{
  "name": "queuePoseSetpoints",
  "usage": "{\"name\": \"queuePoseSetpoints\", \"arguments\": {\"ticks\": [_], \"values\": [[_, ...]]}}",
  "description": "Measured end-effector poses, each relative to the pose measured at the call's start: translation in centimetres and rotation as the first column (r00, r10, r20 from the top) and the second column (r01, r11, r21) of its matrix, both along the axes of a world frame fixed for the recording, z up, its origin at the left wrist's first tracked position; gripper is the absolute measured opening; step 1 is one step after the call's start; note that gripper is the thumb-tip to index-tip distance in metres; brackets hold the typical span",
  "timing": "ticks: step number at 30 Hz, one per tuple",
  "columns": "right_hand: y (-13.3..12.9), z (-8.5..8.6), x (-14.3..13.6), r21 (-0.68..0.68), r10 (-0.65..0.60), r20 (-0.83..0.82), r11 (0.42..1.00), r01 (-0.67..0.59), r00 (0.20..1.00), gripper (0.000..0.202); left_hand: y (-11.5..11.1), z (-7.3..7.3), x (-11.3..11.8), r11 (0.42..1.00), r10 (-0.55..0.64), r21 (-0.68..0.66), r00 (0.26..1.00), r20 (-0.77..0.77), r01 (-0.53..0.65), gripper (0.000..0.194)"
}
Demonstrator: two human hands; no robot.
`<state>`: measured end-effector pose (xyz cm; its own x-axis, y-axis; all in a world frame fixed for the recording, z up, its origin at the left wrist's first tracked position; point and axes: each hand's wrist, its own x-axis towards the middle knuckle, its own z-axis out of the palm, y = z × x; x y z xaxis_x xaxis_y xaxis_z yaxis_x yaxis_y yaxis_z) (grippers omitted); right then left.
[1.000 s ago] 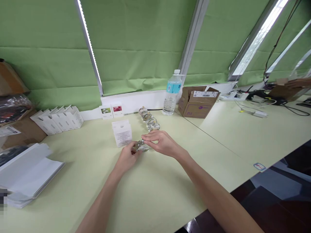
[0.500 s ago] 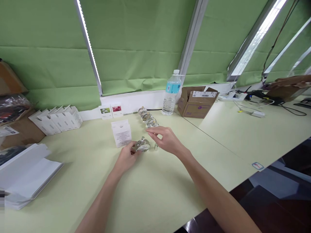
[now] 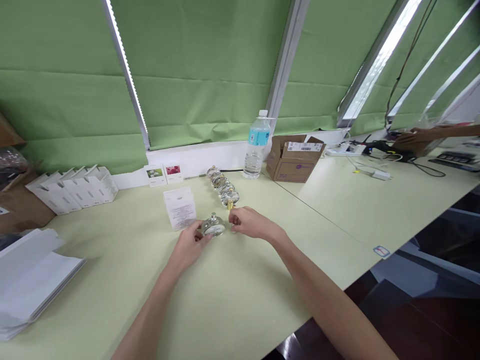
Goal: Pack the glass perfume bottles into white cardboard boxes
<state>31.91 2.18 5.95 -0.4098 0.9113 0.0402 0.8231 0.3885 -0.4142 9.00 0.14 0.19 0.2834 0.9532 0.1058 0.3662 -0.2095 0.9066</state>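
Note:
A round clear glass bottle (image 3: 213, 226) with a silver neck stands upright on the pale table. My left hand (image 3: 190, 242) grips it by its left side, thumb in front. Just right of the bottle, my right hand (image 3: 245, 222) has its fingers closed around a small clear cap (image 3: 234, 228), mostly hidden by them, low over the tabletop. Beyond the hands runs a row of several similar glass bottles (image 3: 223, 187), the nearest with a gold-coloured top. A white printed box (image 3: 180, 208) stands behind my left hand.
A water bottle (image 3: 257, 146) and an open cardboard box (image 3: 294, 159) stand at the back. White boxes (image 3: 75, 190) and stacked white sheets (image 3: 41, 285) lie left. Cables and a power strip (image 3: 345, 149) are at the back right, near another person's hand (image 3: 416, 135).
My right hand has come down beside the bottle and closed on the small cap that stood there. The view has shifted slightly. My left hand still holds the bottle.

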Motion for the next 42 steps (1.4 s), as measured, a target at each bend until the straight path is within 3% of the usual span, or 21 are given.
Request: {"name": "queuePoseSetpoints", "arguments": {"ticks": [5,9,11,16,27,42], "values": [[-0.2,0.8,-1.1,0.2,-0.011,-0.283,0.977,0.07,0.959,0.015,-0.1,0.2,0.1,1.0,0.005,-0.001,1.0,-0.009,-0.005,0.038],[-0.7,1.2,-2.8,0.295,0.034,-0.555,0.942,0.159,0.831,0.026,-0.2,0.5,0.2,1.0,0.016,0.003,1.0,-0.017,-0.015,0.035],[-1.0,1.2,-3.7,0.32,0.065,-0.617,0.931,0.174,0.784,0.027,-0.2,0.8,0.3,1.0,0.02,-0.003,1.0,-0.018,-0.02,0.035],[-1.1,0.8,-4.9,0.38,0.136,-0.573,0.918,0.115,0.809,0.015,-0.3,1.1,0.3,1.0,0.027,-0.002,1.0,0.003,-0.027,0.036],[-1.9,0.8,-4.6,0.42,0.215,-0.39,0.907,-0.034,0.895,0.013,-0.2,0.4,0.2,0.999,0.017,0.04,1.0,0.004,-0.017,0.034],[-1.8,1.2,-4.6,0.288,0.167,-0.487,0.957,-0.023,0.857,0.02,-0.3,0.4,0.3,0.999,0.023,0.039,1.0,0.008,-0.023,0.035]]}}
